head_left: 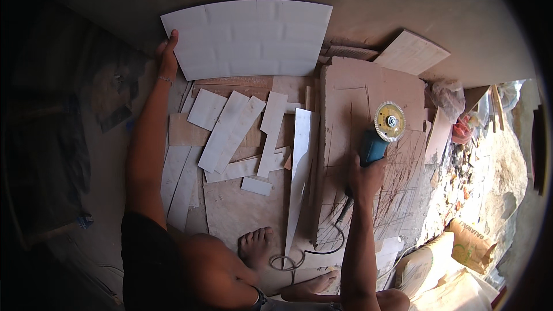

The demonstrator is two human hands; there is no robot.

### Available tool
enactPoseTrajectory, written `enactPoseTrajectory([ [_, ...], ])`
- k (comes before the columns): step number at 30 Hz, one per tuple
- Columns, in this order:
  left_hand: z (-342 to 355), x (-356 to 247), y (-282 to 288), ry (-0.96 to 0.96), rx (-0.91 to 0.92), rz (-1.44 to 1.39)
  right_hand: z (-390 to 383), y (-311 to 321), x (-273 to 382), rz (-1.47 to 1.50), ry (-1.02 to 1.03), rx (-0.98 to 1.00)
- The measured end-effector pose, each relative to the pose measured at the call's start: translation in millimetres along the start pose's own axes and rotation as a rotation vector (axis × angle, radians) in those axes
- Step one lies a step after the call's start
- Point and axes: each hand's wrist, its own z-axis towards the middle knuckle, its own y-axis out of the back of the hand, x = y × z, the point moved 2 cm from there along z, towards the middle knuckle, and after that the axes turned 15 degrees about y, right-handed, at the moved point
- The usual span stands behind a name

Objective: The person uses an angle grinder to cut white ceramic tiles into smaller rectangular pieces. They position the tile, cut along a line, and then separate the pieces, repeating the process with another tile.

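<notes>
My left hand (167,57) grips the left edge of a large white tile (247,39) with a faint brick-like relief. The tile stands tilted near the wall, its thumb side facing me. My right hand (367,178) is wrapped around the body of a teal angle grinder (374,148). A round, toothed cutting disc (390,121) faces up at the tool's far end. Below the disc lies a scored brown board (345,103), covered with many cut lines. From the grinder's rear a dark cable (340,227) loops down to the floor by my feet.
Several cut white tile strips (227,129) lie scattered left of the board, and a long pointed sliver (299,167) lies along its edge. Another tile (412,52) leans at the wall. Plastic bags (448,97), rubble (461,178) and paper sacks (426,262) are at the right.
</notes>
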Motion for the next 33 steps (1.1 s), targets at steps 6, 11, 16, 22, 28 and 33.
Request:
enactPoseTrajectory([
  [6,10.8,13.8,-33.8,-0.034,-0.072,-0.111,2.6,14.2,-14.1,0.026,-0.051,0.044],
  [11,8.8,2.2,-30.6,0.017,-0.098,-0.235,-34.3,35.0,-33.9,0.089,-0.103,-0.001],
  [16,-17.7,-57.5,-14.3,0.052,-0.053,-0.249,-79.8,62.8,-67.0,0.126,-0.214,-0.076],
  [22,-150.3,-132.6,-88.8,0.267,0.164,-0.195,-110.5,158.3,-104.1,0.237,-0.239,-0.250],
  [28,-246.2,-95.8,-164.8,0.459,0.301,-0.015,-141.8,260.1,-93.4,0.563,-0.324,-0.182],
  [33,-316.9,-45.9,-240.0,0.640,0.480,0.148,-171.2,278.3,-126.2,0.522,-0.238,-0.299],
])
